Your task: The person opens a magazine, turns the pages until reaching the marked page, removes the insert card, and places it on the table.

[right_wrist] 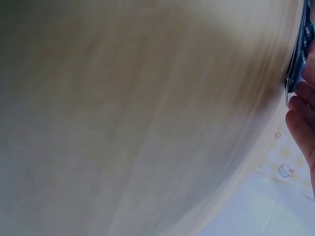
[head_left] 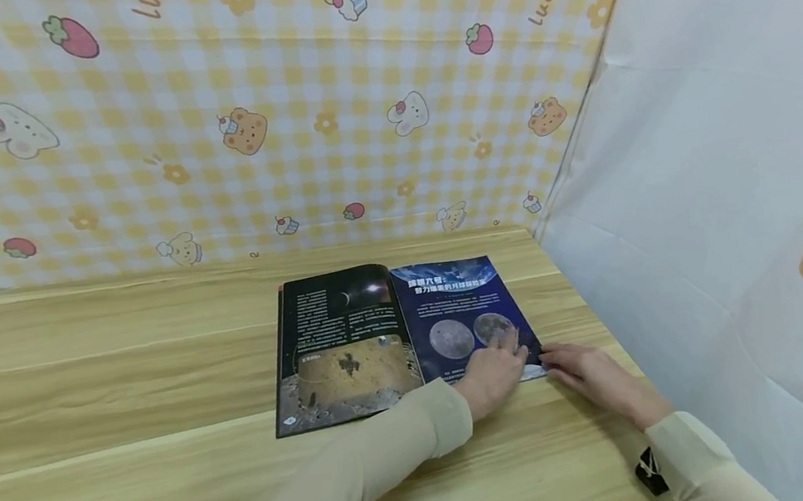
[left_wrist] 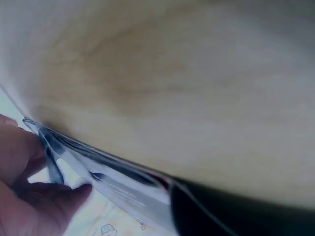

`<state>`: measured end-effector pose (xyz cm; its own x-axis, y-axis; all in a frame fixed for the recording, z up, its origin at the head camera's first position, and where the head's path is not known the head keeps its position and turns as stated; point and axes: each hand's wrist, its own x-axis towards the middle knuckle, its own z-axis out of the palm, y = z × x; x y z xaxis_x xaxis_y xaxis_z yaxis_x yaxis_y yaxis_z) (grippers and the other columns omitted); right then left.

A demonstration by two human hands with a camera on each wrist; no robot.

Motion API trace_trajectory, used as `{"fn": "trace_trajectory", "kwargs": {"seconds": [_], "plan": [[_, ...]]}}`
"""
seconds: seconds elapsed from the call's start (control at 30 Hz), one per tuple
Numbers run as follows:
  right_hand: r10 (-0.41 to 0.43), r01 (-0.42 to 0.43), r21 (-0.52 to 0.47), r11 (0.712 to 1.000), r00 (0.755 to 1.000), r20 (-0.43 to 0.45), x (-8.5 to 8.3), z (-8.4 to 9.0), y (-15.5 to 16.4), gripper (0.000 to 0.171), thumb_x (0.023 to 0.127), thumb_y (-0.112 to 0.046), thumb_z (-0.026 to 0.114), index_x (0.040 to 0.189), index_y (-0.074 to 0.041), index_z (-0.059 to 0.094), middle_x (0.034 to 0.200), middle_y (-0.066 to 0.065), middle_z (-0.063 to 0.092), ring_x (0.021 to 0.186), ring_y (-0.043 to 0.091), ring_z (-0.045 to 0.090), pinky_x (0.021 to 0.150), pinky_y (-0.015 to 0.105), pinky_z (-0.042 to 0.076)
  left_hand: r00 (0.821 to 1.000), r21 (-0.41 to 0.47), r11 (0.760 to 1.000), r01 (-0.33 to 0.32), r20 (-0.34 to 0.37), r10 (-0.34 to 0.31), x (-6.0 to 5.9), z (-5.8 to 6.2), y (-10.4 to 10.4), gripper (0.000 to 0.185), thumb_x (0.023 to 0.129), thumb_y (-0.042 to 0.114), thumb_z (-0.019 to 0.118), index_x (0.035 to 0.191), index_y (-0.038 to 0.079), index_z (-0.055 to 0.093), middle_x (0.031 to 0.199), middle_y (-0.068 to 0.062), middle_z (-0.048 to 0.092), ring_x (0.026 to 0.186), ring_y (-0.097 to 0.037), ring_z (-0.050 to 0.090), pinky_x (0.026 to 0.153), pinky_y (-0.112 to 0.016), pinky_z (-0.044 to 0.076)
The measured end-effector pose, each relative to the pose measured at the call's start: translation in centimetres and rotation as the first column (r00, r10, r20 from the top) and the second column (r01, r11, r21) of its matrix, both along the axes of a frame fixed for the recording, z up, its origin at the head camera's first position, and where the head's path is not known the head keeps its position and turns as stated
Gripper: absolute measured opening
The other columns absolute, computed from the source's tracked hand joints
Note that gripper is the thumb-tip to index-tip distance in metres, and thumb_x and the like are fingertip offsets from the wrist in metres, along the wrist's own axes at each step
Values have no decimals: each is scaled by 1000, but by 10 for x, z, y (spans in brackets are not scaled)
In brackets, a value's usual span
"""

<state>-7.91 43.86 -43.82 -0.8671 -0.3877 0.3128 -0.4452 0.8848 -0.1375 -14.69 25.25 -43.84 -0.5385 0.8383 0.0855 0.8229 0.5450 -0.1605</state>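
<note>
An open magazine [head_left: 382,336] lies flat on the wooden table [head_left: 110,386], with dark space pictures on both pages. My left hand [head_left: 495,368] rests on the lower part of the right-hand page, its fingers stretched over the two moon pictures. My right hand [head_left: 585,374] lies on the table just right of the magazine, and its fingertips [head_left: 546,358] touch the lower right corner. In the left wrist view the magazine's corner [left_wrist: 98,172] sits against a hand [left_wrist: 29,196]. The right wrist view shows my right fingers [right_wrist: 302,113] beside the page edge [right_wrist: 295,59].
A yellow checked backdrop [head_left: 280,115] with cartoon animals stands behind the table. A white sheet [head_left: 724,186] closes off the right side, close to the magazine. Bare wood stretches to the left and in front of the magazine.
</note>
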Motion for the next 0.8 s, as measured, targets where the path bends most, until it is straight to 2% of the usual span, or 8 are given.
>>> {"fn": "trace_trajectory", "kwargs": {"seconds": [0.1, 0.17, 0.33, 0.43, 0.53, 0.67, 0.8], "plan": [[-13, 10, 34, 999, 997, 82, 0, 1, -3, 30, 82, -4, 68, 111, 3, 66, 116, 21, 63, 103, 37, 63, 85, 45, 51, 999, -68, 997, -39, 7, 40, -2, -1, -1, 38, 100, 20, 41, 136, 24, 50, 154, -3, 27, 138, -20, 33, 99, -28, 44], [-31, 25, 48, 999, 991, 127, 0, 1, -4, 32, 83, -6, 67, 114, 3, 65, 119, 21, 62, 106, 37, 61, 87, 45, 51, 999, -93, 995, -44, 1, 44, -3, -2, -2, 38, 101, 21, 39, 137, 22, 50, 153, 0, 28, 138, -19, 32, 104, -29, 39], [-49, 39, 61, 997, 984, 168, -1, 1, -6, 32, 85, -8, 66, 116, 2, 64, 121, 20, 61, 108, 37, 61, 88, 44, 50, 999, -108, 994, -34, 28, 37, -3, -2, -6, 39, 102, 20, 35, 140, 16, 43, 141, 0, 46, 129, -16, 44, 104, -27, 39], [-52, 41, 65, 997, 984, 172, -2, 1, -6, 31, 85, -8, 66, 115, 2, 65, 120, 20, 62, 107, 36, 61, 89, 44, 50, 997, -110, 993, -41, 58, 47, -3, 0, -11, 41, 102, 20, 36, 143, 18, 38, 140, -3, 47, 129, -17, 45, 105, -28, 38], [-60, 49, 72, 996, 983, 173, -2, 1, -6, 31, 85, -8, 66, 114, 1, 65, 119, 19, 63, 107, 36, 61, 88, 44, 50, 996, -136, 989, -50, 69, 59, -4, 3, -19, 44, 102, 26, 37, 145, 19, 35, 143, -4, 45, 130, -18, 43, 107, -29, 36], [-62, 51, 71, 996, 985, 160, -2, 3, -7, 30, 84, -8, 67, 113, 0, 67, 118, 19, 64, 105, 36, 62, 87, 44, 51, 996, -174, 983, -65, 51, 75, -8, 5, -33, 45, 101, 32, 38, 144, 16, 39, 147, -4, 39, 136, -20, 37, 109, -30, 34], [-55, 46, 65, 997, 988, 148, -2, 4, -7, 29, 84, -8, 68, 111, 0, 67, 116, 19, 64, 104, 36, 63, 86, 44, 51, 997, -160, 985, -65, 35, 72, -11, 5, -48, 43, 101, 27, 39, 139, 9, 46, 148, -7, 39, 135, -22, 38, 107, -32, 37]]}}
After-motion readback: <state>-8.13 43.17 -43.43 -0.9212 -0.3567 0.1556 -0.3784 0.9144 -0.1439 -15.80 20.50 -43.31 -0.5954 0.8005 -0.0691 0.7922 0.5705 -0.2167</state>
